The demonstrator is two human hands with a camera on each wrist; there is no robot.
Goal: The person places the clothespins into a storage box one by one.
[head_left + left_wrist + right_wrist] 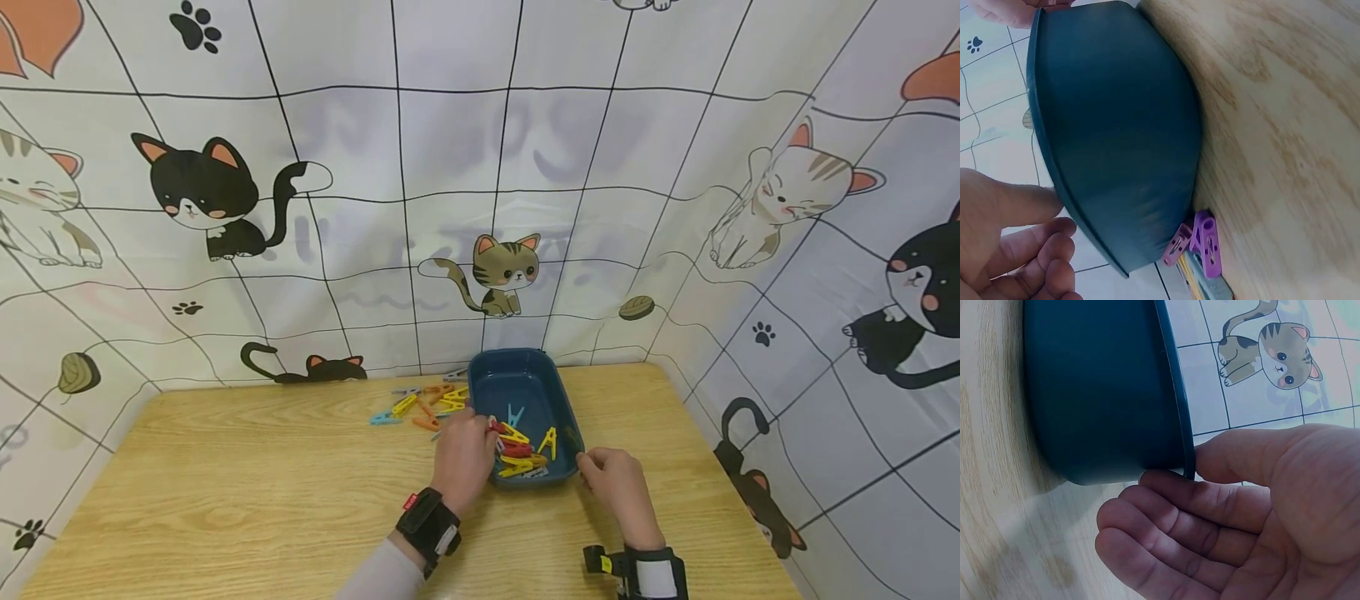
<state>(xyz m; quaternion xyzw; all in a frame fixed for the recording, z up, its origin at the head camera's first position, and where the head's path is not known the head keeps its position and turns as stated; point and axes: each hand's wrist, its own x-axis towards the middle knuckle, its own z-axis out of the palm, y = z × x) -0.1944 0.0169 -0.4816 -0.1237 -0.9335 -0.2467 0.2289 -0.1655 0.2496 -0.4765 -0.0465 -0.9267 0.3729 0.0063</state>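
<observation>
A dark blue plastic basin point(525, 367) stands on the wooden table, with red, yellow, blue and grey clothes pegs point(517, 454) inside. My left hand point(463, 457) is at its left rim; in the left wrist view the thumb tip goes behind the rim and the curled fingers point(1054, 250) lie close beside it. At the front right corner my right hand point(618, 487) pinches the rim between thumb and index finger, as the right wrist view shows, its other fingers point(1147, 550) bent below. No peg shows in the right hand.
Loose clothes pegs point(405, 405) in several colours lie on the table left of the basin, two purple ones point(1208, 244) close to its wall. Behind the table point(262, 483) hangs a white cat-print sheet point(450, 167), which also covers the right side.
</observation>
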